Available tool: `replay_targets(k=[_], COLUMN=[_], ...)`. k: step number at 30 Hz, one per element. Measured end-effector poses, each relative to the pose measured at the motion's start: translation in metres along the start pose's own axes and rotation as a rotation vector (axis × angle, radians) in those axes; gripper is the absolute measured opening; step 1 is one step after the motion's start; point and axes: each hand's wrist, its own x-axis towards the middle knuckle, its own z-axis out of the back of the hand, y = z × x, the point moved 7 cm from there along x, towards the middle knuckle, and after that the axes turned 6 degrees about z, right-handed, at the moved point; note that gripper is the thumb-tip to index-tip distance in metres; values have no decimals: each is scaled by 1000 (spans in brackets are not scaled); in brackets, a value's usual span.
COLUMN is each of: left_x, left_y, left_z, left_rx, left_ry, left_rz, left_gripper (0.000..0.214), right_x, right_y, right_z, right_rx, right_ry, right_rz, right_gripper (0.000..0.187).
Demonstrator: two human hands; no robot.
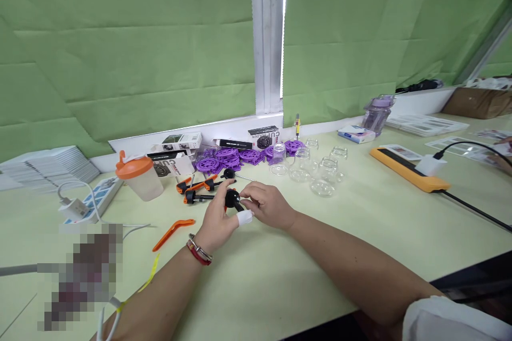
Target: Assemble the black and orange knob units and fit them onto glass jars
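Observation:
My left hand (217, 221) is closed around a small black round part (232, 199) that sits on a thin black rod with an orange end (194, 198). The thumb wears a white tape wrap. My right hand (267, 203) pinches the same black part from the right side. Both hands rest low over the pale green table (280, 277). Just behind them lie more black and orange clamp pieces (198, 185) and another black knob on a thin rod (229, 173).
Purple plastic discs (234, 157) and small boxes (178, 143) lie along the window sill. Several clear glass jars (316, 170) stand to the right. An orange-lidded cup (140, 176), a power strip (94, 200), an orange lever (173, 230), and an orange-edged strip (408, 168) are nearby. Another person's hand (504, 160) shows at far right.

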Motion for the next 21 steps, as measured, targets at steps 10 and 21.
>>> replay_targets(k=[10,21], left_x=[0,-1], left_y=[2,-1], left_z=[-2,1], left_rx=[60,107], left_ry=[4,-37], left_rz=[-6,-1], left_gripper=[76,78], right_x=[-1,-1], right_y=[1,4], right_z=[-1,-2], right_rx=[34,1], right_ry=[-7,9], right_rz=[15,68], right_gripper=[8,16])
